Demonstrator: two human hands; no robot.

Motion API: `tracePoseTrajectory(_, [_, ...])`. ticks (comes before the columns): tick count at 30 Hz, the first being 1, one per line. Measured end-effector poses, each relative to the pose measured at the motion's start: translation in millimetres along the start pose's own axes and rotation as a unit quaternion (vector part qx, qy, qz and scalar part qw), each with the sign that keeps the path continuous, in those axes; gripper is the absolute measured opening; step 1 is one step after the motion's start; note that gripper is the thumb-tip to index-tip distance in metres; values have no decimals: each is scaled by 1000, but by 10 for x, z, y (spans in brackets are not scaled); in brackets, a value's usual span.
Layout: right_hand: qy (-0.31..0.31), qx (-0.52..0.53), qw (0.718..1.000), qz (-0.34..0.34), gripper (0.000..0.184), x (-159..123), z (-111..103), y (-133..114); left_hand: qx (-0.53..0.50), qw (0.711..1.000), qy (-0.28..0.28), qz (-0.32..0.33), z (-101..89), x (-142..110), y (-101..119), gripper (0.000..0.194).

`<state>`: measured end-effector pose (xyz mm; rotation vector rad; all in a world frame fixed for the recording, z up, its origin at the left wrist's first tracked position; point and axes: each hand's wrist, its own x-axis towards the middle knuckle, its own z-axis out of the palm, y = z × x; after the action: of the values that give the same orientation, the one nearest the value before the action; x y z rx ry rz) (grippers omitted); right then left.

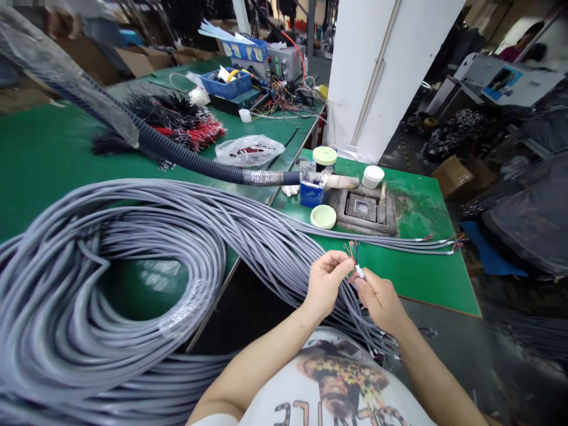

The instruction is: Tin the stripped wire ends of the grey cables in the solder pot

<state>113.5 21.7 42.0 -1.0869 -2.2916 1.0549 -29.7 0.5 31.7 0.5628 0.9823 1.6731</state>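
Note:
My right hand [380,299] grips a grey cable just below its white-wrapped end [359,271]. From that end fans a bunch of thin coloured wires [352,249], pointing up and away from me. My left hand [327,281] pinches at the wires on their left side, thumb against the fingers. Both hands are close together over the front edge of the green bench. Behind them, several grey cables [377,239] lie across the bench with their stripped ends at the right. A large coil of grey cable [199,296] fills the left side.
A square solder pot [361,208] sits beyond my hands, with a ribbed hose [186,155] ending beside it on a blue box [312,194]. Round tubs [323,217] stand around it. Black and red wire bundles [177,124] and a plastic bag [249,150] lie further left. A white pillar [377,71] rises behind.

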Motion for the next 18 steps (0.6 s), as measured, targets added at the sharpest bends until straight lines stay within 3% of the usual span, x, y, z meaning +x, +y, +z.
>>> tracePoseTrajectory(3, [1,-14,1000,-6,25,13,26,-12,24,998,17,51,-7,-22,-40,24])
tracePoseTrajectory(7, [-4,-62,998,-14,26,37,21,-54,108,989,-8,101,-52,-9,38,17])
tracePoseTrajectory(18, [-24,-137,990,-26,26,37,24,-80,161,984,-36,68,-122,45,240,15])
